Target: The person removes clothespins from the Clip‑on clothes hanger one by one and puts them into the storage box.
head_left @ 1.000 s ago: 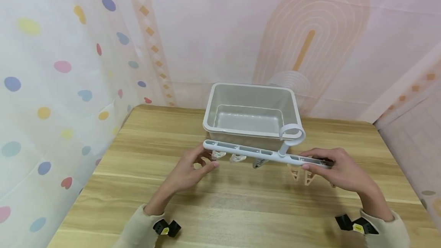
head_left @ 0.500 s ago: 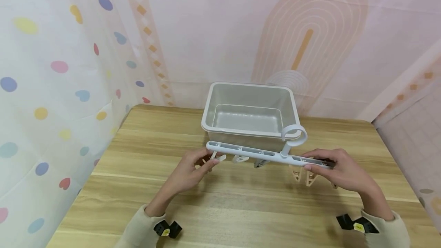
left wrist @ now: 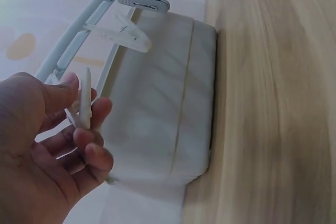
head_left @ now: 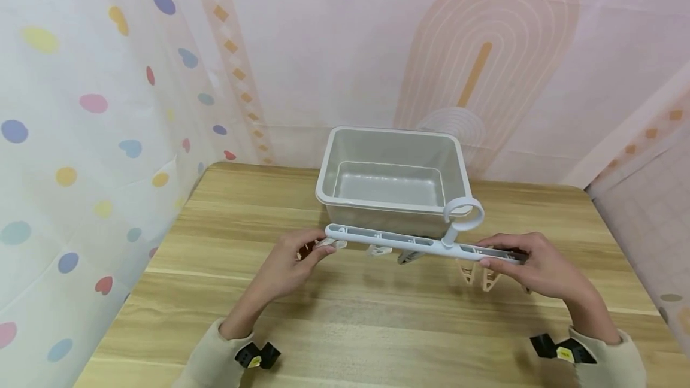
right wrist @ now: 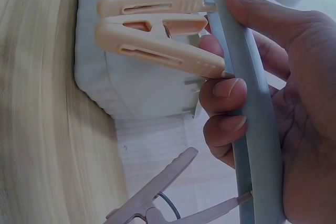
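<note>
A pale blue-grey clip hanger [head_left: 393, 239] with a curled hook [head_left: 465, 213] is held level in front of the bin. My right hand [head_left: 539, 265] grips its right end, fingers wrapped round the bar in the right wrist view. At the other end, my left hand [head_left: 288, 263] pinches a white clothespin [left wrist: 85, 100] between thumb and fingers, just under the bar's tip. Another white clothespin [left wrist: 123, 35] and a grey clothespin [left wrist: 142, 1] hang further along. Two peach clothespins [right wrist: 157, 45] hang close to my right fingers, and a pinkish one [right wrist: 157, 187] hangs beyond them.
Directly behind the hanger, a light grey rectangular bin [head_left: 396, 205] stands on the wood-grain table [head_left: 372, 340], its inside bare. Patterned cloth [head_left: 323, 47] rises along the back, and a dotted cloth [head_left: 108, 154] along the left side.
The hanger has shifted slightly right. My left fingers have closed on the leftmost white clothespin, which has swung left toward the hand. My right hand keeps its grip on the bar.
</note>
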{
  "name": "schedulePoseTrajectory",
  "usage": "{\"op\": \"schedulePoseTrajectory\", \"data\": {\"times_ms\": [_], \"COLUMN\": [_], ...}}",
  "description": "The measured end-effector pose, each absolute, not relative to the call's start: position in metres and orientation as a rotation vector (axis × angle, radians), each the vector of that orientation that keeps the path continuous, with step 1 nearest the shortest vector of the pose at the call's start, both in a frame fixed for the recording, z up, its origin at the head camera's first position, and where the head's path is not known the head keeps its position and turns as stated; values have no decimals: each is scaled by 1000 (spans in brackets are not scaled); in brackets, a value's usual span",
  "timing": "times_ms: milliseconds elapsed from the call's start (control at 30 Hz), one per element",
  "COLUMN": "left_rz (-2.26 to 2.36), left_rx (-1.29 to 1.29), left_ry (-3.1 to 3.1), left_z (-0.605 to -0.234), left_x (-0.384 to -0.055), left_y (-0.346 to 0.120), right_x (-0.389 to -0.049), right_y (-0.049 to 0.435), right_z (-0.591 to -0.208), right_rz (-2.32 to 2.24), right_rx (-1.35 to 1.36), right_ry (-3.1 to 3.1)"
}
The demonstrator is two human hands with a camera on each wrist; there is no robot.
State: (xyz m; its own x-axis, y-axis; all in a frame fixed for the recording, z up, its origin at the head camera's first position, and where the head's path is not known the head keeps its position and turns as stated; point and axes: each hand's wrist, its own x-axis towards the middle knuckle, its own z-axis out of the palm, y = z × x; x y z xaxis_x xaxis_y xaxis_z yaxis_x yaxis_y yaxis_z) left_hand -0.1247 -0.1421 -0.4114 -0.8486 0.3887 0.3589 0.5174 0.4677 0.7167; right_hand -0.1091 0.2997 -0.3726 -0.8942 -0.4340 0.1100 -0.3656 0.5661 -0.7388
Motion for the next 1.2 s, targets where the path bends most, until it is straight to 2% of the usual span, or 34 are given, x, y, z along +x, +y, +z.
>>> {"op": "schedulePoseTrajectory", "data": {"times_ms": [833,1200], "left_rz": [-1317,-1248], "left_rx": [-827,-786], "left_ry": [-2470,-2533], "left_z": [-414,-412], "left_x": [-127,-139], "left_y": [-146,-159], "right_x": [-105,-102], "right_y": [305,307], "right_z": [-375,-373], "right_rz": [-1266,-1273], "right_rx": [-660,-626], "right_ry": [2704,2702]}}
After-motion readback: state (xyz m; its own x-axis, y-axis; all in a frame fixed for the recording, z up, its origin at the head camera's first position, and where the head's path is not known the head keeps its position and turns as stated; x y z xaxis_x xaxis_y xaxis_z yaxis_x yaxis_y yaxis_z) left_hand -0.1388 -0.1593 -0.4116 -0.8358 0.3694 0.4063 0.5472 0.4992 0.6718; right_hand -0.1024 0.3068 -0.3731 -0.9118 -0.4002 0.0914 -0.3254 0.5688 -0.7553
